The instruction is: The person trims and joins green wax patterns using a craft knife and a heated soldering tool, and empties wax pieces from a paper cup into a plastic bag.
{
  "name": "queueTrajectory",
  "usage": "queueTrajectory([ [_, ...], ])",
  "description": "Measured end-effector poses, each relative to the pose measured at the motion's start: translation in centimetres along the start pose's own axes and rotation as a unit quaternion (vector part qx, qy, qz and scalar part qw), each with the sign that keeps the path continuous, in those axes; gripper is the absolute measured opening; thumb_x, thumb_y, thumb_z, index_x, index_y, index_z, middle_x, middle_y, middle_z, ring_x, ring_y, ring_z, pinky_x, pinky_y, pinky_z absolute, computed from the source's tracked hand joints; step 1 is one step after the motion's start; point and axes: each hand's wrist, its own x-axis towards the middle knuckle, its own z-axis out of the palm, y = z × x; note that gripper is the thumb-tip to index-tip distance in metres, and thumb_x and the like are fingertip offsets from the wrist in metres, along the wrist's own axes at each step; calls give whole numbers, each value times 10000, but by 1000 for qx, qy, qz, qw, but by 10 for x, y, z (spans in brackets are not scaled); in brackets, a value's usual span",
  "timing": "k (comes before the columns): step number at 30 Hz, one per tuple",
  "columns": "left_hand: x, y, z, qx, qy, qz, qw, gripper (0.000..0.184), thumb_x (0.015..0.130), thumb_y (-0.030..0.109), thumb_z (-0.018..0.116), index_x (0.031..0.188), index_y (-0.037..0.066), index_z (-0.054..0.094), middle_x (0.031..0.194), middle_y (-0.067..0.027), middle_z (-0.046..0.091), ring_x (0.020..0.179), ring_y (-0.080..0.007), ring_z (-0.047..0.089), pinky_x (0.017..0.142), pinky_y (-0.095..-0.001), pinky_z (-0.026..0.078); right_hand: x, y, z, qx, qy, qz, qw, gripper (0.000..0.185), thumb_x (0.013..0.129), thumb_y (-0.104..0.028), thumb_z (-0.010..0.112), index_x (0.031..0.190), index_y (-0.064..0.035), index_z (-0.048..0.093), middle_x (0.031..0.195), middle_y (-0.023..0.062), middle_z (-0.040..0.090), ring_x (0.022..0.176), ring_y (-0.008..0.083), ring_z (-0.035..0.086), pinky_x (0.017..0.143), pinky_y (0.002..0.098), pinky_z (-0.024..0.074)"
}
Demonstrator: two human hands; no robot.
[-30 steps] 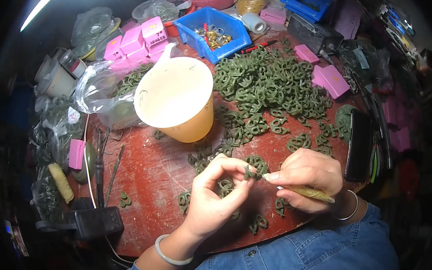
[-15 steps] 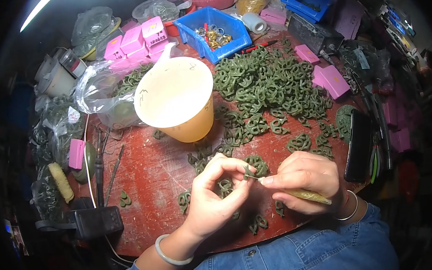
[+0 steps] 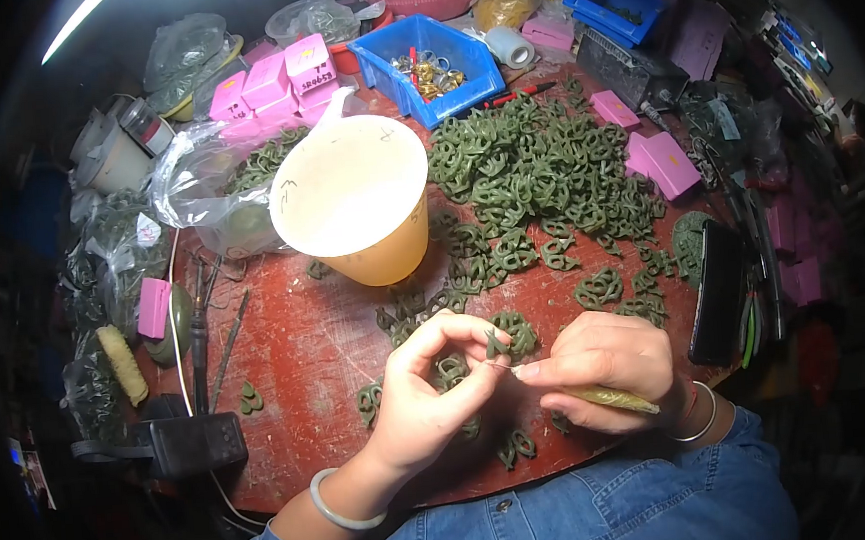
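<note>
Between thumb and index finger, my left hand (image 3: 423, 396) pinches a small dark green open-shaped piece (image 3: 496, 344), which looks like wax. My right hand (image 3: 604, 358) is wrapped round a thin-tipped tool with a yellow handle (image 3: 617, 399). Its fine tip reaches left to the piece, at my left thumb; whether it touches is too small to tell. Loose green pieces (image 3: 517, 449) lie on the red table (image 3: 295, 380) below and around both hands. Beyond them spreads a big heap of similar green pieces (image 3: 535, 162).
A pale yellow bucket (image 3: 377, 259) stands behind my left hand. Farther back are a blue bin (image 3: 479, 71) of metal bits and stacked pink blocks (image 3: 308, 63). A phone (image 3: 715, 290) lies at the right, a black box-shaped device (image 3: 199, 444) with a white cable at the left.
The green piece has turned a little in my left fingers and now points more upright. My right hand and the tool have shifted slightly left and down.
</note>
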Motion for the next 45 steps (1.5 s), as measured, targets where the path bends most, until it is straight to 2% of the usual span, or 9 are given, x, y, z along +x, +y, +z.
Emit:
queueTrajectory([
  [14,1,-2,-1,70,-4,73,995,185,850,-19,684,1026,35,661,918,-7,573,816,-81,536,780,-233,452,2,-3,1,11,-7,-8,1000,318,780,-11,780,1088,0,699,821,89,670,688,230,643,627,344,523],
  [22,2,-3,0,32,-21,66,997,206,849,-32,678,1037,50,661,924,-3,578,800,-80,536,794,-235,448,1,-4,-8,13,35,72,997,295,792,13,737,1082,13,683,863,110,693,733,218,655,667,324,522],
  [25,1,-1,0,49,-35,96,994,272,857,-25,678,1112,55,622,938,-8,577,804,-82,542,706,-224,457,3,-4,-10,-28,50,96,994,309,802,48,712,1107,20,670,849,118,686,714,206,658,652,302,518],
  [27,-4,7,-3,-192,-35,-128,972,369,867,-25,669,1208,55,551,966,-31,579,814,-94,554,581,-220,447,2,-7,-10,-62,47,145,986,302,826,65,681,1123,19,667,846,124,684,707,201,660,646,296,520],
  [28,-1,2,-6,-279,-56,-121,951,383,899,12,644,1250,59,499,998,-63,580,804,-114,564,487,-220,420,-1,-4,-6,-36,87,194,977,296,841,49,682,1134,8,663,882,130,690,698,217,664,635,304,524],
  [31,6,7,-11,-391,-92,-138,905,295,925,78,611,1201,58,509,1013,-96,581,870,-177,615,533,-238,491,-3,4,1,-23,99,240,965,292,861,-7,696,1149,-1,650,927,135,671,739,257,667,673,342,539],
  [33,4,4,-11,-395,-95,-148,902,299,915,76,614,1194,56,507,1019,-102,586,899,-188,622,552,-245,504,-3,11,3,-160,-53,122,978,313,842,-69,729,1137,-2,651,927,134,636,808,281,653,736,380,537],
  [37,4,-9,-14,-375,-138,-126,908,285,897,71,620,1161,52,514,1031,-117,597,949,-196,628,606,-260,525,-9,12,14,-152,-59,146,976,325,821,-111,746,1125,-32,660,918,130,613,838,313,636,756,401,526],
  [45,4,6,-11,-340,-117,-159,919,254,887,44,637,1122,60,545,1016,-89,596,900,-154,610,617,-254,505,-6,6,7,-115,2,203,972,340,753,9,714,1086,-25,653,864,136,617,774,301,649,705,393,529],
])
